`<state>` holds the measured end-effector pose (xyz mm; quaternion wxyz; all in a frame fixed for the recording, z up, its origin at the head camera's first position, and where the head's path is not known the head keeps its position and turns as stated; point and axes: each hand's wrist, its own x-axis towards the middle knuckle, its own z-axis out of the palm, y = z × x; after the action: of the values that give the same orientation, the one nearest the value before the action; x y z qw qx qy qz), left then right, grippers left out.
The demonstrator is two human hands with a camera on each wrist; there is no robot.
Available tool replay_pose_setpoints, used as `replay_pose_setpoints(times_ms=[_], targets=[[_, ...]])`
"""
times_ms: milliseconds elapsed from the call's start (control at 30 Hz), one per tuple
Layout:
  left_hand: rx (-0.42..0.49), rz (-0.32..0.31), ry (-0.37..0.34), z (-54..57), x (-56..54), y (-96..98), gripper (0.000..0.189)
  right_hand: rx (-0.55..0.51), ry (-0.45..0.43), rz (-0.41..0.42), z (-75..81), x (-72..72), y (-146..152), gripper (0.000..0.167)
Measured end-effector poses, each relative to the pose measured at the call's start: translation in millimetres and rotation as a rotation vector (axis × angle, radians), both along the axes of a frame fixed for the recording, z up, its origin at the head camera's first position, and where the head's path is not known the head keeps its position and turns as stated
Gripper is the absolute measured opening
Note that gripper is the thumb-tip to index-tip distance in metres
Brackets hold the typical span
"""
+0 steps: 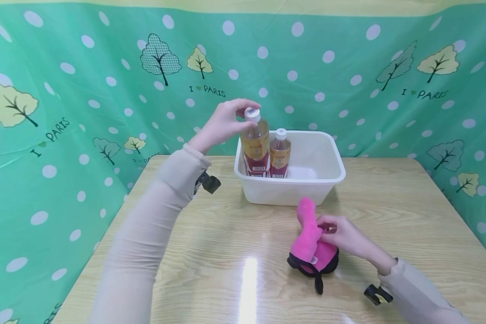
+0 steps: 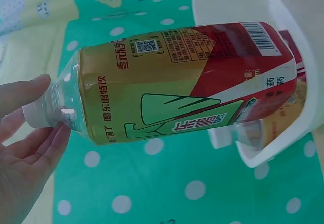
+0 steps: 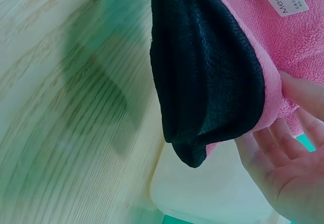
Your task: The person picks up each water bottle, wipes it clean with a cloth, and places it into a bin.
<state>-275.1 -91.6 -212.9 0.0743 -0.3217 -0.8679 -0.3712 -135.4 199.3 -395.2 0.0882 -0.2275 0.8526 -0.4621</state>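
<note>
By the neck, just under its white cap, my left hand pinches a large drink bottle with a gold and red label. This bottle stands upright at the left side of a white plastic basin, its base hidden behind the front rim. In the left wrist view my thumb and fingers are around the bottle's neck. My right hand pinches a pink plush cap with black trim, in front of the basin. The right wrist view shows the cap's dark opening and white tag.
A smaller bottle with a similar label stands in the basin, right beside the large one. The basin sits toward the back of the wooden table. Behind and at both sides hangs a green dotted curtain.
</note>
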Motion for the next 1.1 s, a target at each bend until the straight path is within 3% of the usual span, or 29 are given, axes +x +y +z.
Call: replay_pose_setpoints(times_ms=[433,1100], targets=[[-0.055,0.016,-0.098,-40.4,-16.0,8.4,0.037,0.005,0.003,0.0,-1.3,0.0,5,0.017],[-0.129,0.022,-0.138,-75.3,-21.0,9.4,0.034,0.007,-0.002,0.003,-4.2,-0.6,10,0.019]])
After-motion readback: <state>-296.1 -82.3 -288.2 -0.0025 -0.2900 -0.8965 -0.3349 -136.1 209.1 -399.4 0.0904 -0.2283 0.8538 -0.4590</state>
